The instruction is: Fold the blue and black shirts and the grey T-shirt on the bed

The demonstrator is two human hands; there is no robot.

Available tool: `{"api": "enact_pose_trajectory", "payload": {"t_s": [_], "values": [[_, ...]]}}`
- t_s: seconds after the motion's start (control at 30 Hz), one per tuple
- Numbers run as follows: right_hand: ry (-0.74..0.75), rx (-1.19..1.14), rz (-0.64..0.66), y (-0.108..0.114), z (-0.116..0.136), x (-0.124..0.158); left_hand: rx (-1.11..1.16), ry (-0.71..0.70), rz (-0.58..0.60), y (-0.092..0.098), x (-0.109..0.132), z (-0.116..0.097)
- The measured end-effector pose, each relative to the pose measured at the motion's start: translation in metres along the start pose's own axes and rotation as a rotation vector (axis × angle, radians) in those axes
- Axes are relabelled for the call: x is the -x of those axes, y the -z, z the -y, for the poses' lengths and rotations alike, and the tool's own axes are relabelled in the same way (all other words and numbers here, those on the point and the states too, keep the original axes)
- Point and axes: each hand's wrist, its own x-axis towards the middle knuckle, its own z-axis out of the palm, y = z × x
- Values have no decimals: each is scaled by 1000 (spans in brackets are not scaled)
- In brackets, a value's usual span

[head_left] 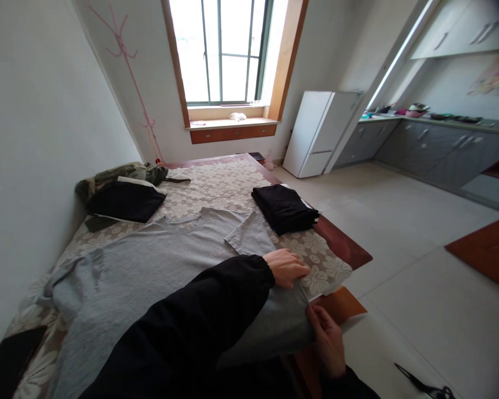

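A grey T-shirt point(149, 271) lies spread over the table, its collar toward the far side and one short sleeve folded in over the chest. My left hand point(286, 267) reaches across the shirt in a black sleeve, fingers closed on its right side edge. Lower down the same edge, near the table's front right corner, my right hand point(327, 338) pinches the fabric between thumb and fingers. Just beyond my left hand sits a stack of folded black clothes point(285, 208). My left forearm hides part of the shirt's middle.
A patterned tablecloth point(216, 185) covers the wooden table point(349, 244). At the far left lie a folded black garment point(125, 200) and an olive garment point(137, 172). A dark flat object point(12, 354) is at near left. Scissors point(428, 385) show at lower right; a fridge point(311, 130) stands beyond.
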Motion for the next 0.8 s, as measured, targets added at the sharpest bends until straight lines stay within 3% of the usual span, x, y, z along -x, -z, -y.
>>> {"api": "enact_pose_trajectory", "payload": {"t_s": [0.23, 0.6, 0.7, 0.8], "values": [[79, 82, -31, 1, 2, 2, 46, 2, -77, 0, 7, -8], [166, 142, -106, 2, 9, 7, -46, -81, -58, -15, 0, -8], [118, 124, -58, -1, -2, 6, -46, -99, -51, -17, 2, -6], [79, 127, 74, 1, -19, 8, 17, -71, -63, -17, 3, -4]]}}
